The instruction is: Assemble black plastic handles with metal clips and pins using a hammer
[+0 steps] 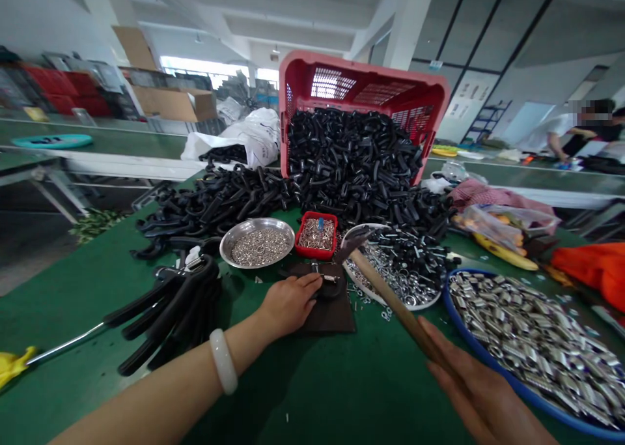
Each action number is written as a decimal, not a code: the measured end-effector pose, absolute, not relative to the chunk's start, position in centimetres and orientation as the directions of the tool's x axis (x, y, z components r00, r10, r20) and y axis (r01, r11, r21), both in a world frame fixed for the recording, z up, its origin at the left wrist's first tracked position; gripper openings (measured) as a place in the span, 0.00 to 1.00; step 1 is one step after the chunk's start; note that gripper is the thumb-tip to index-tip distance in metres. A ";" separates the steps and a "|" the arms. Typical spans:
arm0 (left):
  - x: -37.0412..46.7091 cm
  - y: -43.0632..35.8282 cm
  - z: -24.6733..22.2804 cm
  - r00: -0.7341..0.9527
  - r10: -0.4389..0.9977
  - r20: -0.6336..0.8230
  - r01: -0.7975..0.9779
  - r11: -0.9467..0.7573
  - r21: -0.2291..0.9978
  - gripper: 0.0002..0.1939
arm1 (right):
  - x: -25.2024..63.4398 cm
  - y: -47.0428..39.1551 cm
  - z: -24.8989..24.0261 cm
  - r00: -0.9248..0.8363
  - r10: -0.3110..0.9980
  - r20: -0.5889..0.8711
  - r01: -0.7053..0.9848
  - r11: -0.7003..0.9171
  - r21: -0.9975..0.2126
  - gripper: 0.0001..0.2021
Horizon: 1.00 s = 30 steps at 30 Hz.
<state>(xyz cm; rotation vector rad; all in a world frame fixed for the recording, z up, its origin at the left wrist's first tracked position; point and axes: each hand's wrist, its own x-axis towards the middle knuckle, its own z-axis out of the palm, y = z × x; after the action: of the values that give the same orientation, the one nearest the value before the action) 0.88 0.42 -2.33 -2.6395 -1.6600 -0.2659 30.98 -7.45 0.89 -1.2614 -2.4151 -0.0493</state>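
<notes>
My left hand [289,303], with a white bangle on its wrist, presses its fingers on a black handle-like part [332,288] fitted with a small spring. That part lies on a dark flat plate [336,320] on the green table. In my right hand [461,376] is a hammer [385,290], gripped by its wooden handle. Its metal head hangs over the near left rim of a white tray, up and right of my left fingers. Beyond the plate stand a red box [316,253] of small pins and a metal bowl [227,255] of tiny metal pieces.
A tipped red crate [364,67] spills black parts across the back. The white tray [432,303] holds rings and black-headed pieces. Right of it, a blue basin [493,360] holds metal sleeves. Long black handles [168,308] lie at left. A person [561,135] works far right.
</notes>
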 end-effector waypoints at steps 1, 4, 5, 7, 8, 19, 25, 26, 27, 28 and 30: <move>0.8 0.4 -2.3 0.426 0.892 0.150 0.892 -0.442 0.094 0.23 | 31.0 -7.5 1.0 -0.481 0.767 0.424 0.803 0.579 -0.137 0.30; 0.7 0.4 -2.2 0.437 0.887 0.147 0.882 -0.455 0.122 0.23 | 31.2 -7.4 0.6 -0.472 0.759 0.449 0.814 0.571 -0.110 0.31; 0.6 0.5 -2.2 0.435 0.888 0.145 0.883 -0.453 0.123 0.23 | 31.2 -7.3 0.6 -0.500 0.768 0.401 0.804 0.583 -0.114 0.31; 0.6 0.5 -2.2 0.435 0.890 0.139 0.885 -0.451 0.119 0.23 | 31.3 -7.0 0.7 -0.559 0.785 0.267 0.782 0.606 -0.145 0.29; 0.6 0.5 -2.3 0.436 0.890 0.137 0.885 -0.451 0.116 0.23 | 31.3 -6.8 0.9 -0.571 0.791 0.220 0.777 0.607 -0.167 0.28; 0.4 0.8 -2.5 0.456 0.879 0.140 0.876 -0.471 0.101 0.24 | 30.9 -6.7 2.0 -0.575 0.810 0.117 0.771 0.584 -0.255 0.26; 0.1 0.8 -2.4 0.477 0.869 0.136 0.864 -0.491 0.110 0.24 | 31.0 -7.4 1.8 -0.471 0.812 0.345 0.800 0.558 -0.221 0.29; 0.1 0.8 -2.4 0.475 0.869 0.137 0.864 -0.490 0.113 0.24 | 31.2 -7.4 1.3 -0.463 0.818 0.340 0.807 0.548 -0.220 0.29; 0.1 0.8 -2.4 0.473 0.871 0.137 0.865 -0.488 0.115 0.24 | 31.3 -7.3 0.9 -0.472 0.828 0.304 0.808 0.544 -0.228 0.28; 0.1 0.8 -2.4 0.472 0.871 0.137 0.865 -0.487 0.117 0.24 | 31.5 -7.1 0.7 -0.486 0.838 0.246 0.806 0.539 -0.244 0.27; 0.1 0.9 -2.3 0.478 0.868 0.132 0.862 -0.493 0.120 0.24 | 31.6 -6.7 0.8 -0.507 0.851 0.138 0.801 0.524 -0.288 0.25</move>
<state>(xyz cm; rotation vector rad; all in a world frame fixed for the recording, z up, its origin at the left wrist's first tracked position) 0.12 0.91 -2.28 -2.7321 -1.6001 -0.2779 31.63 -6.65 0.82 -1.3894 -2.5044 0.2722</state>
